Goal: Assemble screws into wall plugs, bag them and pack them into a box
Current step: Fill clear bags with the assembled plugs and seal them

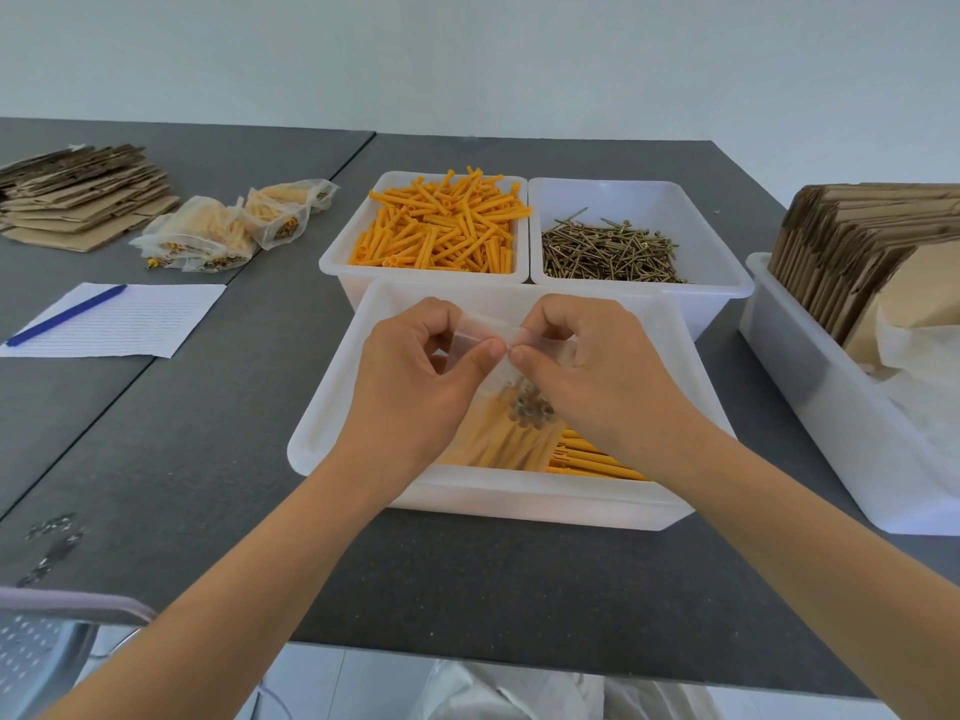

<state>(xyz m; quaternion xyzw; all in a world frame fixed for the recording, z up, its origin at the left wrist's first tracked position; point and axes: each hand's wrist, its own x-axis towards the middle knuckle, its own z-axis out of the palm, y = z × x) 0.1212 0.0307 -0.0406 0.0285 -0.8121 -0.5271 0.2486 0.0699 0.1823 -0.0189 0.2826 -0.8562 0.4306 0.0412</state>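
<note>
— Clear plastic, was it, the bag (506, 402)?

— It was, held over the near tub (332, 407), long axis running from the hands down toward the person, screw heads uppermost.

— And the grip?

— The left hand (415, 376) and the right hand (597, 376) each pinched the bag's top strip, thumb tips almost meeting.

— What lay beyond?

— A tub of orange wall plugs (441, 226) beside a tub of screws (608, 252) on the bench (208, 459); filled bags (228, 231) far left, near flat cardboard (78, 194).
</note>
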